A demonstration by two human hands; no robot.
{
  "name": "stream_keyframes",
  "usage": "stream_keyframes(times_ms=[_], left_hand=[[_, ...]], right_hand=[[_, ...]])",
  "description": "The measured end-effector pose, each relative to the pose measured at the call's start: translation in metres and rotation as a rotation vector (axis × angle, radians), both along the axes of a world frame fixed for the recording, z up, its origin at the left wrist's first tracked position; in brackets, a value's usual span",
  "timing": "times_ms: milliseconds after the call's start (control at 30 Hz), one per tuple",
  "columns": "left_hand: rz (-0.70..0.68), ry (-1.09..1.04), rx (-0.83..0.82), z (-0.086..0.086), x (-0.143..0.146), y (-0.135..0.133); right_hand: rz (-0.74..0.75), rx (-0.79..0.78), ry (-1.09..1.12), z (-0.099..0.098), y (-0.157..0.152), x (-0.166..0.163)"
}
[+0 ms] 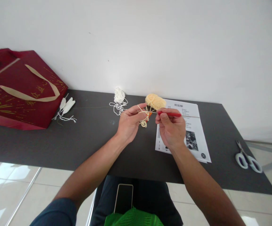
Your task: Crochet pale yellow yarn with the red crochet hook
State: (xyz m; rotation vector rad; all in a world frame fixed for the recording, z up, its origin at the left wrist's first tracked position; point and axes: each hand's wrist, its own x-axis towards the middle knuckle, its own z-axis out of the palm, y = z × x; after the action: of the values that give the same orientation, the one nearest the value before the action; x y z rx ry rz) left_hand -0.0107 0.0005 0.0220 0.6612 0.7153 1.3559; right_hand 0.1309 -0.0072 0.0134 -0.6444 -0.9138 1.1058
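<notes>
My left hand (130,121) is closed in a pinch on a strand of pale yellow yarn (144,121), with a small crocheted piece hanging below the fingers. My right hand (171,127) grips a red-handled crochet hook (171,114), its tip pointing left into the yarn at my left fingers. Both hands hover above the dark table (95,138). A pale yellow yarn ball (155,101) lies just behind them, with its strand running to my left hand.
A printed instruction sheet (192,125) lies under my right hand. White yarn (119,98) sits behind left, white tassels (66,108) beside a red gift bag (20,89). Scissors (247,159) lie far right. A phone (124,197) rests on my lap.
</notes>
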Motion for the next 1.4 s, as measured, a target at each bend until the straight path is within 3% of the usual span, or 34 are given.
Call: stream_keyframes(times_ms=[433,600,1033,1233,1400], left_hand=[[0.021,0.117,0.074,-0.004,-0.005,0.000],[0.029,0.192,0.086,-0.005,-0.008,0.002],[-0.128,0.160,0.042,0.002,-0.013,0.003],[-0.217,0.109,0.047,0.000,-0.017,0.005],[-0.114,0.202,0.173,-0.002,-0.016,0.005]], right_hand=[[-0.052,0.127,-0.155,-0.001,0.005,0.012],[-0.053,0.106,-0.208,0.001,0.003,0.013],[0.069,0.079,-0.136,0.007,0.002,0.018],[0.153,-0.082,-0.025,0.010,0.003,0.017],[0.166,-0.263,0.073,0.007,0.003,0.009]])
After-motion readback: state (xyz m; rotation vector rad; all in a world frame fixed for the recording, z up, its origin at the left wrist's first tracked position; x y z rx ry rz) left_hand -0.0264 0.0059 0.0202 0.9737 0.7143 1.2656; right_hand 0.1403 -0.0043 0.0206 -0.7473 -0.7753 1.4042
